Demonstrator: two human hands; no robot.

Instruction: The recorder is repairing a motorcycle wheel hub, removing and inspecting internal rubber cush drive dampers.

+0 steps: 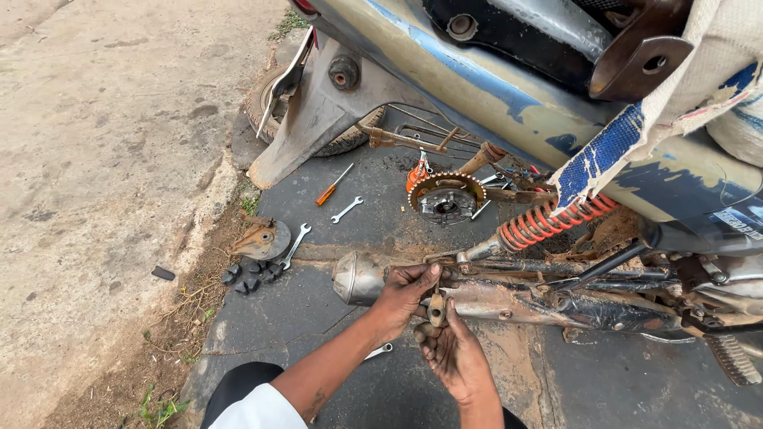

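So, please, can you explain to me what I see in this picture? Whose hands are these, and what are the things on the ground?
The camera is worn on a person's head and looks down. Their left hand rests on a muddy exhaust pipe of a motorcycle without its rear wheel. The right hand is cupped under a small cylinder part. On the dark ground lie an orange screwdriver, two wrenches, a toothed sprocket and black rubber blocks. An orange spring is the shock absorber.
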